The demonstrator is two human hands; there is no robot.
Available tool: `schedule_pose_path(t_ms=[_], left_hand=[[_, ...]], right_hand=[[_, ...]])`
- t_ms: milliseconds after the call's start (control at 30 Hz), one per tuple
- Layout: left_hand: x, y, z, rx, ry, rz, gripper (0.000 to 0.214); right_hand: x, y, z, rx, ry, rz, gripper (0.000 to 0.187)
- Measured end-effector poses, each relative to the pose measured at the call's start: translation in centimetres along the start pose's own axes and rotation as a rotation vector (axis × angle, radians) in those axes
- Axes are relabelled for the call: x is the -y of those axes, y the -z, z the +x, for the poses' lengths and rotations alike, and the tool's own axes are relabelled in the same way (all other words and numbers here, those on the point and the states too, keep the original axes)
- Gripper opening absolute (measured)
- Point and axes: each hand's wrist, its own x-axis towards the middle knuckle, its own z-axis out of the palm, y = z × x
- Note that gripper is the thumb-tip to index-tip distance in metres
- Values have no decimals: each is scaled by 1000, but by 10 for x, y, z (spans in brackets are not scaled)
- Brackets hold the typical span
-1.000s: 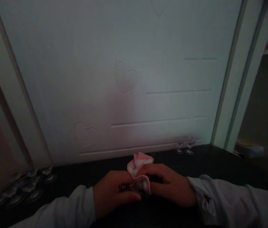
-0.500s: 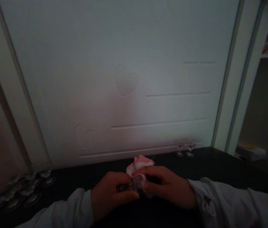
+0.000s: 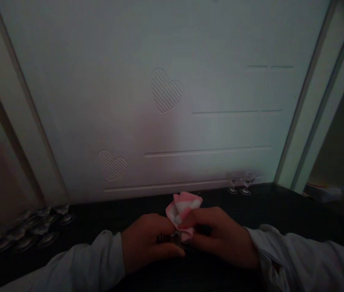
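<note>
My left hand (image 3: pixel 146 243) is closed around a small stemmed glass (image 3: pixel 176 238), of which only a little clear glass shows between thumb and fingers. A pink and white cloth (image 3: pixel 184 205) is bunched in my right hand (image 3: pixel 222 235), gripped between thumb and fingers. The cloth meets the glass where both hands come together, low over the dark tabletop (image 3: pixel 104 217). Most of the glass is hidden by my fingers and the cloth.
Several small stemmed glasses (image 3: pixel 48 239) stand in a group at the left. Two more little glasses (image 3: pixel 246 188) are at the back right, close to a white panel (image 3: pixel 113 101) with heart carvings. Some papers (image 3: pixel 324 192) lie beyond the right post.
The cloth is bunched differently and has shifted slightly, covering more of the glass. Both hands stay together. The view has tilted a little, so the panel and tabletop sit higher in the picture.
</note>
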Motion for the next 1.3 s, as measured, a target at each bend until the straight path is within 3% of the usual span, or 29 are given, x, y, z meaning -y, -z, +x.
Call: schedule_pose_path(t_ms=[300,533,667,833,933,1033,1167,1300], left_hand=[[-9,-2,-5,-123,-207,398,49],[-14,0,-9,-259,-279,543,42],[-16,1,-9,-335,-281,608,38],[-13,1,-5,-333,-246,641,36],[-9,-1,-3,-255,-154,537,29],[-5,0,-2,-196,26,291,21],[-2,4,0,-247,231,-128,26],[5,7,5,-261,372,-383,34]], right_hand=[[-2,-4,-2,22,40,-121,12],[11,-5,-3,8,0,-152,12],[11,-1,0,50,5,-207,13],[5,3,3,97,137,-434,12],[0,0,4,94,149,-487,15],[-5,-1,6,72,134,-468,19],[-11,3,9,0,103,-525,17],[-20,9,12,-81,137,-617,16]])
